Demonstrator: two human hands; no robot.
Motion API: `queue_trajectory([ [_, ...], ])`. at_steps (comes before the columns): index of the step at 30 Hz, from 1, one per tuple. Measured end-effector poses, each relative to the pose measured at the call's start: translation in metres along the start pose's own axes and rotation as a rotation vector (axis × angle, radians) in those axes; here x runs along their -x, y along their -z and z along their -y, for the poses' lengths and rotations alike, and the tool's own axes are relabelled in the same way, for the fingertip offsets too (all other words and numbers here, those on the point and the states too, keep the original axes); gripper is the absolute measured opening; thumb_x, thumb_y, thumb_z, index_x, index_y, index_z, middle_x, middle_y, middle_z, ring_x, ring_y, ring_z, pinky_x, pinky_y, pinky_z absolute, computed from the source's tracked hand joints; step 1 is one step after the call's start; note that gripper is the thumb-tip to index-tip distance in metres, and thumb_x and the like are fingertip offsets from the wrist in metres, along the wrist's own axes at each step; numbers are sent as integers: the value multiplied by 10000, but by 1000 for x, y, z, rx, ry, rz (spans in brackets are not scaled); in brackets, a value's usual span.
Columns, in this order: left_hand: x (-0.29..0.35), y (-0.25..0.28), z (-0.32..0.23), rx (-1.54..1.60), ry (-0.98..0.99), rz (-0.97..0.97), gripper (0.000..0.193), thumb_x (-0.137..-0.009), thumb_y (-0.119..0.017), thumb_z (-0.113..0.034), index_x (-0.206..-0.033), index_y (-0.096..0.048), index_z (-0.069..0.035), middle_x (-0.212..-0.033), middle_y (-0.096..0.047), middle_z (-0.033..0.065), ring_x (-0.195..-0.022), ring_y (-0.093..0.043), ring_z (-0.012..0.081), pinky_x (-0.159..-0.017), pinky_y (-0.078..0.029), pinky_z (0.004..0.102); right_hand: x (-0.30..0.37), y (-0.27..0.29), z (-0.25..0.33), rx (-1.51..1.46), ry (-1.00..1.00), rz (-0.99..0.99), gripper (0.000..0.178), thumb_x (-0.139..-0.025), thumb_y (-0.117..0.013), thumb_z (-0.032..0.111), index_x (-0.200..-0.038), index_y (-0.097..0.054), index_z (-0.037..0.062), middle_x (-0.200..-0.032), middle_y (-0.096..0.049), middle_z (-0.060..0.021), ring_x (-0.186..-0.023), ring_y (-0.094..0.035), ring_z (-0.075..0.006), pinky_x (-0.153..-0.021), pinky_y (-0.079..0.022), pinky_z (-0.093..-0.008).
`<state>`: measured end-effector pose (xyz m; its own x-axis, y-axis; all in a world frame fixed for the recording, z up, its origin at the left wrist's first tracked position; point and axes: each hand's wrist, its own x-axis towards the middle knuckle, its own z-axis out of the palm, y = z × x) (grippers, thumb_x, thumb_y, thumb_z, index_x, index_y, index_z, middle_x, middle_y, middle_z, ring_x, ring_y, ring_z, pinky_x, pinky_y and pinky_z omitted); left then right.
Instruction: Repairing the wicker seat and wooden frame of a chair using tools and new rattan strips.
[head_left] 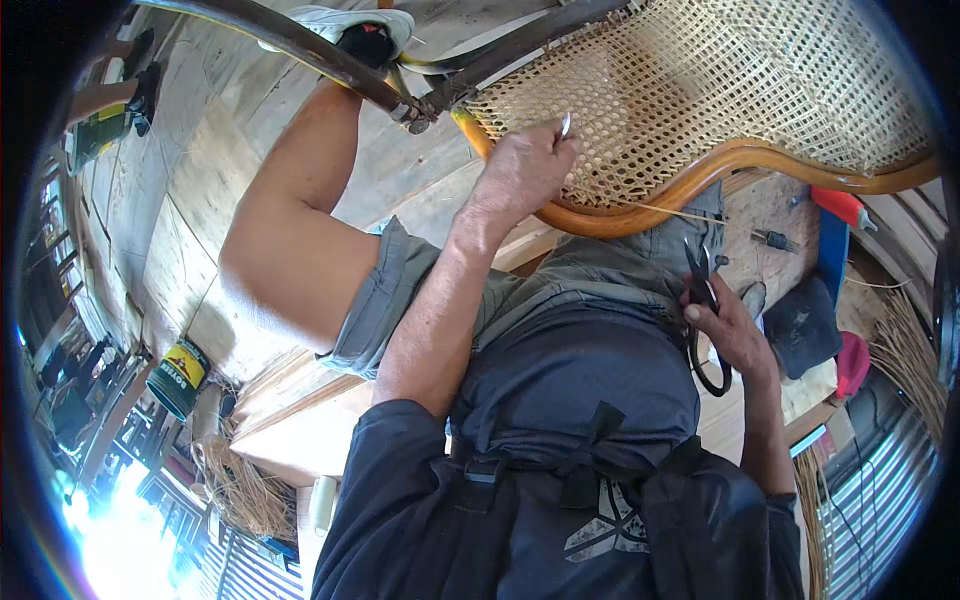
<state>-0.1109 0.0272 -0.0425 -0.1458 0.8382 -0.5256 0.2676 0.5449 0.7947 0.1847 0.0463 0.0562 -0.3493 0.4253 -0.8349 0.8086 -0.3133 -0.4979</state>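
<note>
A woven cane panel [740, 80] with open holes is stretched in a curved, glossy brown frame [640, 215] lying across my lap. Over the panel's near left edge, my left hand [525, 172] is closed in a pinch. A small pale tip pokes from its fingers, and I cannot tell what it is. One thin cane strand [685, 213] sticks out past the frame toward the right. Beside my right thigh, my right hand [735, 330] grips black-handled scissors [704, 290], their blades pointing up toward the frame and apart from the strand.
A dark pole [290, 55] joins the frame at upper left. Right of me are a red bottle [838, 206], a small dark tool [775, 240], a dark box-like object [802, 325] and cane bundles [905, 350]. A green can [178, 380] lies left; another person's foot [146, 98] shows far left.
</note>
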Motion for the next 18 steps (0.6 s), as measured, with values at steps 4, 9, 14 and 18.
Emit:
queue_trajectory([
  [4, -1, 12, 1, -24, -17, -85, 327, -908, -580, -292, -1048, -650, -5, -761, -649, 116, -719, -612, 161, -710, -488, 317, -18, 1, 29, 95, -176, 93, 455, -939, -490, 444, -989, -552, -4, -801, -562, -70, -753, -537, -163, -696, -443, -317],
  [9, -4, 18, 6, 10, 10, -97, 310, -899, -601, -277, -1022, -655, 3, -765, -657, 102, -718, -603, 133, -700, -484, 298, -35, -10, 40, 121, -249, 106, 479, -959, -457, 452, -845, -536, -6, -685, -541, -61, -626, -533, -176, -583, -431, -341],
  [14, -4, 12, 5, 40, -6, -66, 278, -908, -573, -261, -974, -631, 3, -735, -621, 181, -685, -613, 260, -665, -483, 360, -41, -10, 39, 51, -290, 88, 496, -959, -447, 459, -835, -542, -11, -673, -542, -78, -594, -537, -181, -561, -429, -348],
  [18, -5, -12, -2, -34, 27, 126, 284, -897, -582, -270, -1009, -636, -15, -804, -653, 153, -742, -635, 241, -710, -493, 352, -46, -9, 41, 129, -284, 96, 536, -955, -441, 474, -846, -549, -40, -696, -563, -162, -653, -573, -282, -627, -439, -405],
])
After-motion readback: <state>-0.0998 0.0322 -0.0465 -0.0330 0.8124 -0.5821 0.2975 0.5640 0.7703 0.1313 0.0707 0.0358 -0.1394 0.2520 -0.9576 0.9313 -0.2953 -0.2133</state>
